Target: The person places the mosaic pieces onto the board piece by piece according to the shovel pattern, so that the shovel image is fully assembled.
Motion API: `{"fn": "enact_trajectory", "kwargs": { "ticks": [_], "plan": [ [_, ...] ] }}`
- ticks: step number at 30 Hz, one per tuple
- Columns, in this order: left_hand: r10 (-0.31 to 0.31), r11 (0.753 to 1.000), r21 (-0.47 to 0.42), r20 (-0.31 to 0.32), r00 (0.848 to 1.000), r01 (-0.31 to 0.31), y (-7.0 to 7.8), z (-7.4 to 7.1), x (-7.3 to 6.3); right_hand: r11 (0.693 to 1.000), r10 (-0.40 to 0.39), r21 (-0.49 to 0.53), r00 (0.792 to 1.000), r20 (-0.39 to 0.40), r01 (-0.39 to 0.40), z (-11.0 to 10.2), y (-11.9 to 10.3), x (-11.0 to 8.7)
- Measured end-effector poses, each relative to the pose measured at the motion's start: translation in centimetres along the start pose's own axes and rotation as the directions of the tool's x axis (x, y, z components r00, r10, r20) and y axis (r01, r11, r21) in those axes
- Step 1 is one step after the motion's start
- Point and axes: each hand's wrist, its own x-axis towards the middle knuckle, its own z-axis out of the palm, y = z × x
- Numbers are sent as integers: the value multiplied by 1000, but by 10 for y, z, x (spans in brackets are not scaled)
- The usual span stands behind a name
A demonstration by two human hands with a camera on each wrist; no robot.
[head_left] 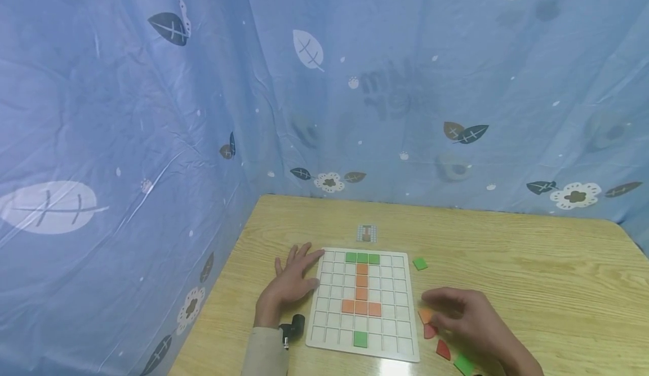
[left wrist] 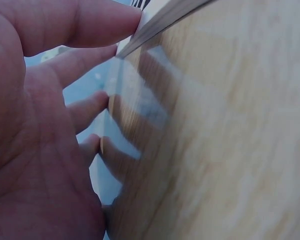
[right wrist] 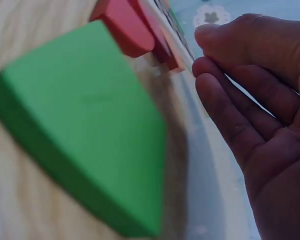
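A white grid board (head_left: 332, 325) lies on the table. Three green tiles (head_left: 362, 259) sit in a row in its top row of cells, with a column of orange tiles (head_left: 361, 281) below ending in an orange row. Lower down is one green tile (head_left: 360, 339). My left hand (head_left: 290, 283) rests spread at the board's left edge, its index fingertip and thumb touching it. My right hand (head_left: 469, 314) hovers right of the board, fingers loosely bent, nothing visible between them. Beside its thumb lie a loose orange tile (head_left: 425, 315) and a red piece (head_left: 430, 331).
A small picture card (head_left: 367, 233) lies behind the board. Right of the board are a loose green tile (head_left: 419, 264), a red curved piece (head_left: 443, 349) and a green piece (right wrist: 90, 125). A blue patterned curtain (head_left: 405, 83) hangs along the table's back and left sides.
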Motion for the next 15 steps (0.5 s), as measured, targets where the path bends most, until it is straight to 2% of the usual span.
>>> {"fn": "enact_trajectory", "kwargs": {
  "ticks": [5,15],
  "plan": [
    [3,1000,-10,-3,1000,-3,1,-1,0,995,0,95,999,46,-4,3,4,0],
    [-4,1000,14,2,1000,4,-1,1,1,1000,-15,12,999,42,15,5,5,1]
  ]
}}
